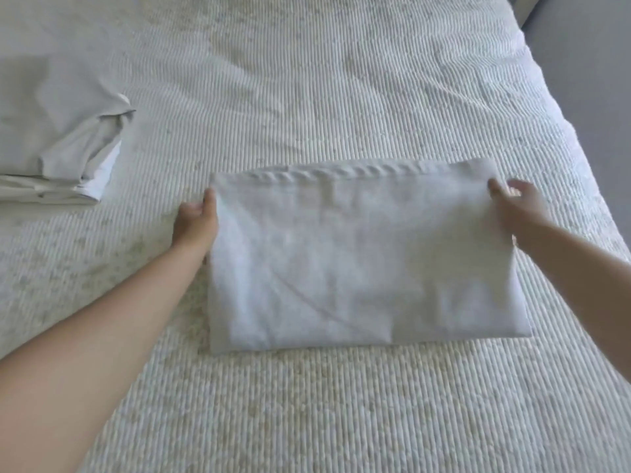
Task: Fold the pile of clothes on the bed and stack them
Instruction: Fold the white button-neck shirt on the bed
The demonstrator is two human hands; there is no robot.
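A stack of folded pale clothes (58, 141) lies at the bed's (341, 404) left edge. The left hand (196, 221) grips the left edge of a folded white garment (362, 264) lying mid-bed; the right hand (515, 208) pinches its right edge.

Folded garment (362, 261) is laid flat on the bed (341, 404), near centre. Its left edge is gripped by the left hand (196, 221), its right edge by the right hand (515, 208), both toward the far corners. A stack of folded clothes (58, 131) is placed far left on the bed, behind the garment, well apart from it.
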